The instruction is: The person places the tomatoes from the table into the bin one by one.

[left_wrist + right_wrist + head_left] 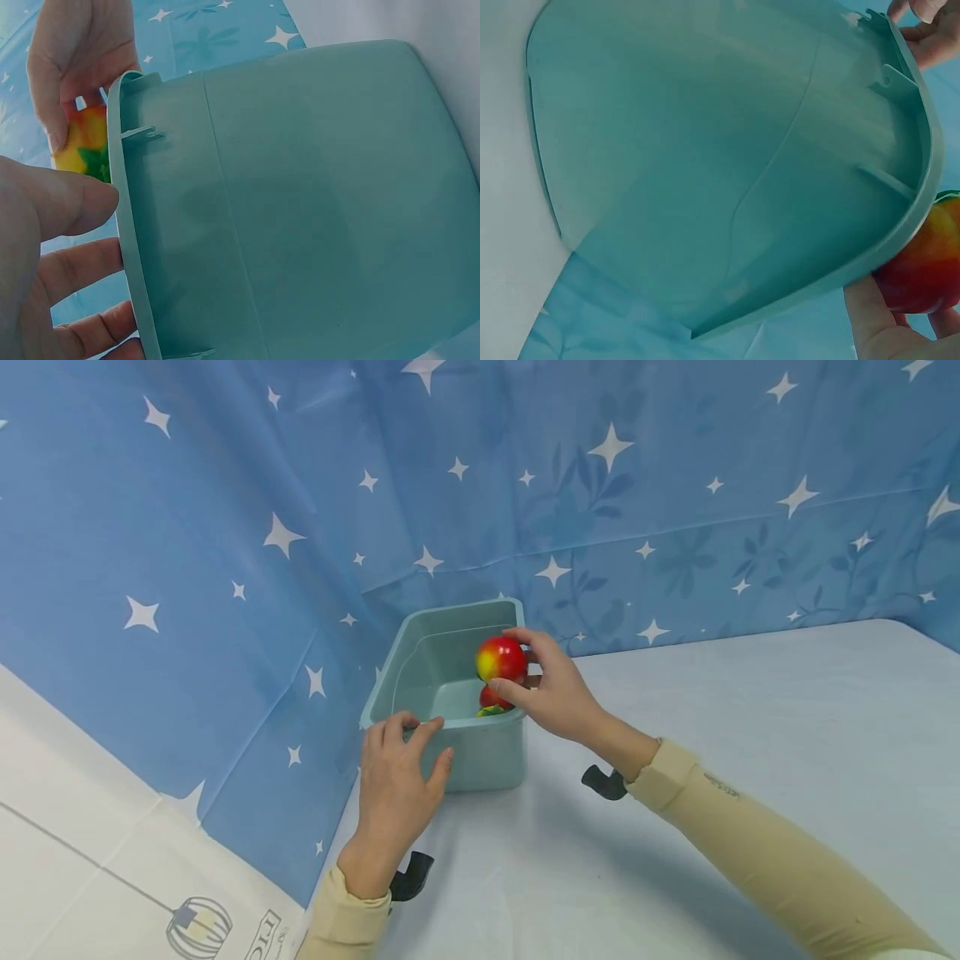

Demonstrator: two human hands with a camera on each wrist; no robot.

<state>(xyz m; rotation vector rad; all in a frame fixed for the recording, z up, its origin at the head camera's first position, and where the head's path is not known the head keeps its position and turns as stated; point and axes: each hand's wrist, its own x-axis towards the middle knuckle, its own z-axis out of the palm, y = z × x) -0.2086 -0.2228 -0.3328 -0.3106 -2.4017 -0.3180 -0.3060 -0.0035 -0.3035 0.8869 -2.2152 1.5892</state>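
Note:
My right hand (551, 689) grips a round red-and-yellow toy fruit (501, 658) above the right side of a blue-green plastic bin (480, 756). Green leaves show on this fruit (94, 161) in the left wrist view. Below it, a second red fruit (493, 696) lies in the bin, with a yellow-green piece (491, 711) beside it; the rim partly hides both. My left hand (397, 781) is at the near left rim. Its fingertips (112, 255) touch the rim, spread and slightly bent, without clasping anything.
The bin stands on a white-covered table (720, 718), close to a blue curtain (480, 510) with white stars. More of the table surface stretches to the right. A white printed cloth (135, 860) hangs at the lower left. Dark wrist mounts (603, 782) show beneath both forearms.

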